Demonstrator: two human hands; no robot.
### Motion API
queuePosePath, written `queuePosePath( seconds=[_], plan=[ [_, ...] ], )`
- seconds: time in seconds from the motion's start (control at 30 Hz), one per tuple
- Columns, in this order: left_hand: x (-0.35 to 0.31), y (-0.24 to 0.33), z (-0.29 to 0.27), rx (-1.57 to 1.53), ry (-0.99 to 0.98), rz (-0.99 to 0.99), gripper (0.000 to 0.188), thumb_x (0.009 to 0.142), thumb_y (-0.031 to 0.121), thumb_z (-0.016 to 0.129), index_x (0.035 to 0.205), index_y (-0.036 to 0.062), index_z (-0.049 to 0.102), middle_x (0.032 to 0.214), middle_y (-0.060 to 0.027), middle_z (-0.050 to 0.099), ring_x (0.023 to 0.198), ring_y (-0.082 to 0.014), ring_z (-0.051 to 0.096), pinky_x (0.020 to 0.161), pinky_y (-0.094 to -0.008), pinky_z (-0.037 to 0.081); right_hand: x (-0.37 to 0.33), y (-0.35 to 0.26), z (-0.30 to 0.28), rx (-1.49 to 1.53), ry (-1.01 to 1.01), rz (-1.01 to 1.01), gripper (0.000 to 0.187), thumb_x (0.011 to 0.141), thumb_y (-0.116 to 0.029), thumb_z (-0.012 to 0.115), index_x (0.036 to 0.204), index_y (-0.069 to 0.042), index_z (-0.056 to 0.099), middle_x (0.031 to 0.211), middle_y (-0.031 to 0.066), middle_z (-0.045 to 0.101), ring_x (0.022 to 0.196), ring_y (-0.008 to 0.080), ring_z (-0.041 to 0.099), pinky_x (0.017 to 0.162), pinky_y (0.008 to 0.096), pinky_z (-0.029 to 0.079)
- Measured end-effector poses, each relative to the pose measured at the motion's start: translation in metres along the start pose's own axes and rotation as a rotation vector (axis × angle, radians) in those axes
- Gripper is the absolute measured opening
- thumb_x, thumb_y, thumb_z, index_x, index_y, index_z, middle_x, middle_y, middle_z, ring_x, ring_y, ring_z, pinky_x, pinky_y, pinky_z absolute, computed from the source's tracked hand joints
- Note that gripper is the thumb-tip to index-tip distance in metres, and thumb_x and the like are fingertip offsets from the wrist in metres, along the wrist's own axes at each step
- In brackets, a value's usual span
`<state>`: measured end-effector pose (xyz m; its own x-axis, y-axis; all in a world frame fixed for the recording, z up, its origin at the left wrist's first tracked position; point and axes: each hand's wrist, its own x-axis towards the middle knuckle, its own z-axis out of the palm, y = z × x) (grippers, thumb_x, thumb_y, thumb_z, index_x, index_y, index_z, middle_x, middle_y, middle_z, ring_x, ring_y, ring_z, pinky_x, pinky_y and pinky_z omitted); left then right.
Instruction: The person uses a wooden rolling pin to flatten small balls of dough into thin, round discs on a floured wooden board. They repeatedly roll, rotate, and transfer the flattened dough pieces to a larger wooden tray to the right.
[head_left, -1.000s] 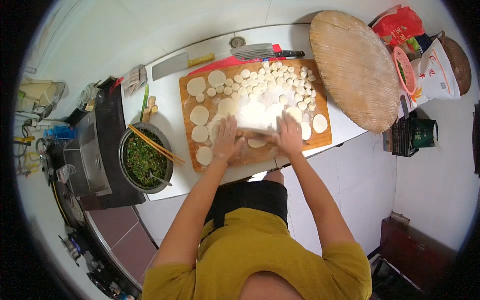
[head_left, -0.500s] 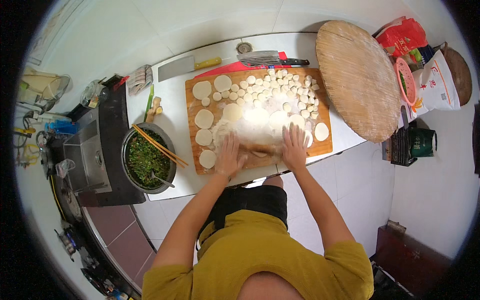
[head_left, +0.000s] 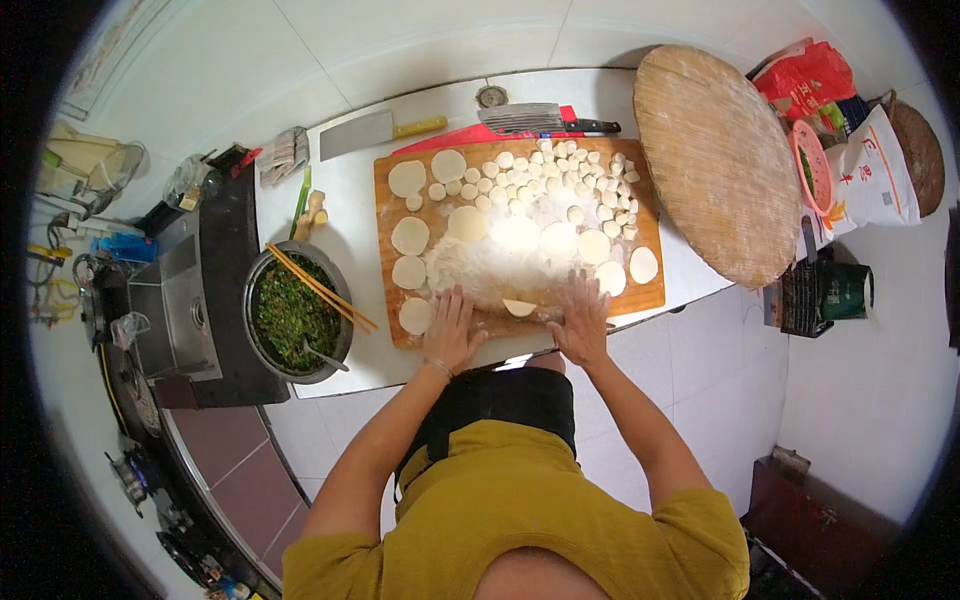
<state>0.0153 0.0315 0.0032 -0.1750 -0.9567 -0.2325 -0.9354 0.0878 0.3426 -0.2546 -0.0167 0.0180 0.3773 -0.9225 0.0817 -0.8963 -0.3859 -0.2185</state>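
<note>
My left hand [head_left: 453, 328] and my right hand [head_left: 583, 318] lie flat, fingers stretched forward, at the near edge of a floured wooden board [head_left: 652, 282]. Between them runs a rolling pin [head_left: 542, 314], its ends hidden under my palms. A small dough round [head_left: 518, 307] shows just beyond the pin, partly covered by it. Loose white flour [head_left: 515, 240] spreads over the board's middle. Flat dough wrappers [head_left: 409, 237] line the left side, and others, like one wrapper [head_left: 643, 265], lie at the right. Many small dough pieces [head_left: 560, 172] cluster at the back right.
To the left stands a bowl of chopped green filling [head_left: 298, 312] with chopsticks [head_left: 315, 288] across its rim and a spoon inside. Behind the board lie a yellow-handled cleaver [head_left: 365, 133] and a black-handled knife [head_left: 530, 117]. A large round wooden board [head_left: 715, 165] leans at the right.
Both hands have drawn slightly nearer to me, and the rolling pin between them has come toward the near edge. The small dough round now shows beyond the pin.
</note>
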Motion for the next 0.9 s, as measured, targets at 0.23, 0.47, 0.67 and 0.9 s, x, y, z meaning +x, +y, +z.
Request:
queuePosePath(
  seconds=[0.23,0.47,0.67,0.9],
  plan=[
    [0.074,0.021,-0.021,-0.046,0.197,0.507,0.052,0.082,0.023,0.060,0.130,0.0065,0.047,0.140,-0.0133,0.040,0.131,-0.0306,0.037,0.109,-0.0448,0.031,0.004,0.024,0.015,0.176,-0.030,-0.130,0.036,0.079,-0.022,0.065,0.106,-0.006,0.049,0.093,0.0134,0.056,0.090,0.0357,0.053,0.076,0.0460,0.041],
    [0.081,0.031,-0.015,-0.212,0.399,0.737,0.019,0.079,0.014,0.057,0.095,0.0056,0.062,0.107,-0.0064,0.062,0.102,-0.0266,0.059,0.093,-0.0394,0.047,-0.008,0.021,-0.012,0.515,-0.303,0.110,0.028,0.088,-0.028,0.058,0.101,-0.003,0.056,0.086,0.0176,0.060,0.083,0.0361,0.060,0.070,0.0417,0.047],
    [0.064,0.033,-0.028,-0.537,0.058,0.316,0.014,0.083,0.018,0.060,0.091,0.0068,0.062,0.089,-0.0122,0.064,0.086,-0.0297,0.062,0.080,-0.0405,0.049,-0.014,0.035,0.018,1.051,-0.492,0.569,0.034,0.097,-0.034,0.044,0.093,-0.002,0.056,0.073,0.0074,0.055,0.066,0.0197,0.054,0.061,0.0334,0.043],
    [0.081,-0.029,-0.010,-0.417,0.248,-0.164,0.030,0.082,0.023,0.062,0.107,0.0066,0.059,0.108,-0.0160,0.060,0.099,-0.0336,0.057,0.087,-0.0434,0.045,-0.008,0.027,0.025,1.023,-0.289,0.556,0.039,0.097,-0.034,0.042,0.102,0.001,0.059,0.077,0.0128,0.059,0.067,0.0204,0.057,0.063,0.0356,0.047]
  ],
)
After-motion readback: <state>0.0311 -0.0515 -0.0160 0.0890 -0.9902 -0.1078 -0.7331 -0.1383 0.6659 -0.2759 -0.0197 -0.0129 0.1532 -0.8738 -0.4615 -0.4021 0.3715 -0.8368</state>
